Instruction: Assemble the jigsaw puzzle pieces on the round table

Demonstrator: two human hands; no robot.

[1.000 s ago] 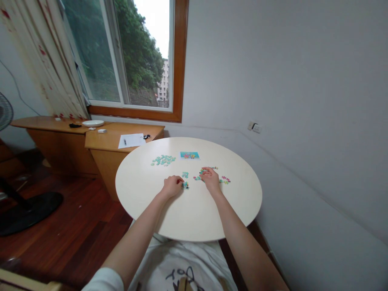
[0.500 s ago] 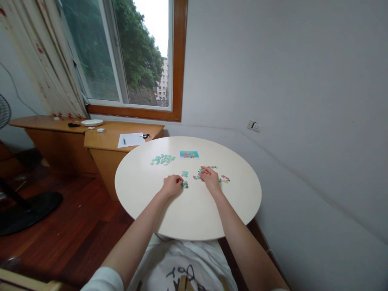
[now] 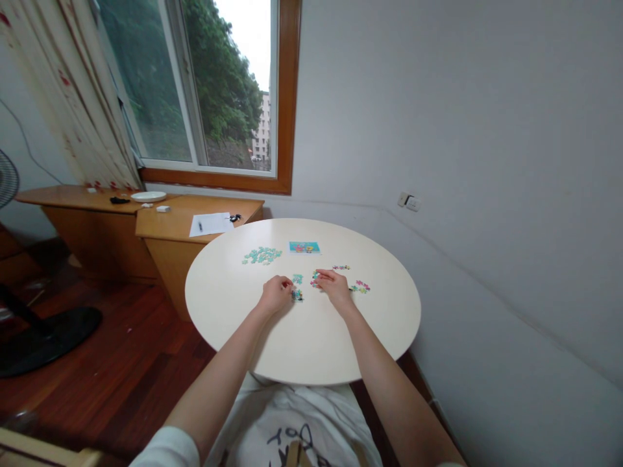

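Observation:
My left hand [image 3: 277, 294] is closed, fingertips pinched at the left edge of a small joined cluster of jigsaw pieces [image 3: 297, 296]; whatever lies between them is too small to make out. Just beyond that cluster is a small teal group of pieces [image 3: 297, 279]. Over some colourful pieces [image 3: 315, 277] reaches my right hand [image 3: 335, 288], its fingers stretched out and apart, partly hiding them. To its right lie pink and green pieces [image 3: 361, 286], and a short row of pieces [image 3: 341, 267] sits behind it.
A round white table [image 3: 311, 344] carries everything. Farther back are a spread of teal pieces [image 3: 263, 255] and a picture card [image 3: 304, 248]. A wooden desk [image 3: 204, 243] with a paper sheet [image 3: 211, 224] stands behind left, and a fan base [image 3: 48, 340] on the floor.
My right hand has shifted slightly left and nearer to me, uncovering the short row of pieces behind it. My left hand has barely moved beside the cluster.

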